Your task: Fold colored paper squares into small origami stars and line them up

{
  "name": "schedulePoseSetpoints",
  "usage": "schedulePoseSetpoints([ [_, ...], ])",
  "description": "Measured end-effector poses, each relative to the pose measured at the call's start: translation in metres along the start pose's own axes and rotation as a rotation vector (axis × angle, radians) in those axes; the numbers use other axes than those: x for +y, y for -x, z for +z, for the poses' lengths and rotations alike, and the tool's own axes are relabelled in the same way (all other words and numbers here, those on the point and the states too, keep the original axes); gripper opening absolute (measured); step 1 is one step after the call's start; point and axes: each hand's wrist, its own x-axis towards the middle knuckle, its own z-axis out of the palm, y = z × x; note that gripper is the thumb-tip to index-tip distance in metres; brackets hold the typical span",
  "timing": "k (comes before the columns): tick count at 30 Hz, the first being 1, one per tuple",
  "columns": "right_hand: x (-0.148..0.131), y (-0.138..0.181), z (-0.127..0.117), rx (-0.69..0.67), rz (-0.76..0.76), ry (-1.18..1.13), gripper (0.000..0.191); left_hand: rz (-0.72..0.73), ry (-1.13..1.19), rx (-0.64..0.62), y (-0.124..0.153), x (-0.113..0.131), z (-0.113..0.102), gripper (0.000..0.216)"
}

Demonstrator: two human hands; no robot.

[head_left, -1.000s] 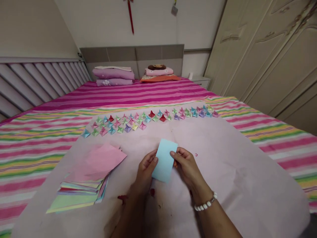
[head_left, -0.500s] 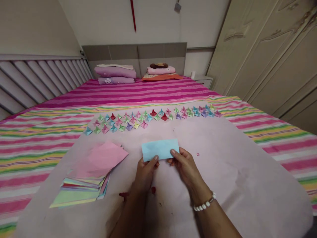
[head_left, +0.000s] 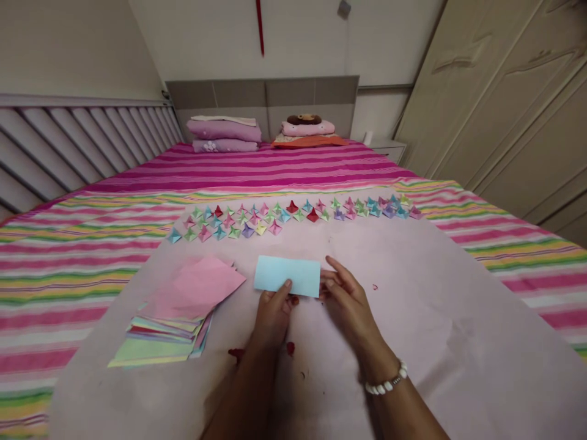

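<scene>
A light blue paper rectangle [head_left: 285, 272], apparently folded, is held up above the pale board. My left hand [head_left: 274, 308] pinches its lower edge, thumb in front and fingers behind. At the paper's right edge, my right hand [head_left: 351, 302] has its fingers apart, with the fingertips close to the edge; whether they touch it I cannot tell. A beaded bracelet [head_left: 387, 385] circles my right wrist. To the left lies a stack of coloured paper sheets [head_left: 158, 348] with pink sheets [head_left: 197, 284] on top. Several small folded paper pieces [head_left: 247, 229] stand in rows beyond my hands.
The pale board [head_left: 435, 342] rests on a striped bedspread [head_left: 541, 263]. Small red scraps [head_left: 290, 349] lie near my left forearm. Folded bedding [head_left: 224, 131] and a pillow stack [head_left: 308, 129] sit by the headboard [head_left: 312, 91]. A wardrobe [head_left: 504, 110] stands at right, a slatted rail [head_left: 92, 134] at left.
My right hand has let go of the blue paper and spread its fingers. The paper has turned slightly in my left hand, its right end now lower. The view has shifted a little left.
</scene>
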Motion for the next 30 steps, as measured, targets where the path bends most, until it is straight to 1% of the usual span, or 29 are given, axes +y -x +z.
schedulePoseSetpoints([
  [2,-0.001,0.0,-0.004,-0.047,-0.099,0.089,0.052,-0.024,0.033,0.012,-0.001,0.001,-0.001,0.022],
  [4,-0.003,0.001,-0.006,-0.131,-0.178,0.226,0.053,-0.044,0.059,0.001,-0.002,0.001,-0.001,0.02],
  [6,-0.004,0.002,-0.006,-0.18,-0.23,0.326,0.046,-0.06,0.08,-0.005,-0.002,0.0,-0.002,0.02],
  [10,-0.005,0.003,-0.005,-0.181,-0.266,0.382,0.022,-0.064,0.04,-0.013,-0.001,-0.002,-0.004,0.022],
  [12,-0.004,0.002,-0.006,-0.19,-0.246,0.369,0.013,-0.058,0.001,-0.038,0.0,-0.003,-0.002,0.024],
  [14,-0.004,0.002,-0.006,-0.213,-0.211,0.351,0.009,-0.054,-0.022,-0.085,0.002,-0.002,0.0,0.025],
  [17,-0.004,0.002,-0.004,-0.228,-0.148,0.309,0.009,-0.051,-0.049,-0.138,0.004,-0.002,0.002,0.027],
  [21,-0.005,0.002,0.001,-0.154,-0.04,0.157,0.015,-0.034,-0.187,-0.091,0.003,-0.007,-0.003,0.031],
  [22,-0.006,0.002,0.002,-0.147,-0.007,0.111,0.016,-0.026,-0.232,-0.09,0.002,-0.008,-0.006,0.034],
  [24,-0.006,0.002,0.003,-0.129,0.062,0.048,0.018,-0.002,-0.31,-0.126,0.001,-0.01,-0.009,0.037],
  [27,-0.003,0.002,0.003,-0.046,0.133,0.08,0.022,0.043,-0.381,-0.169,0.001,-0.01,-0.01,0.031],
  [30,-0.001,0.001,0.002,0.004,0.13,0.103,0.024,0.077,-0.413,-0.137,0.0,-0.009,-0.009,0.026],
])
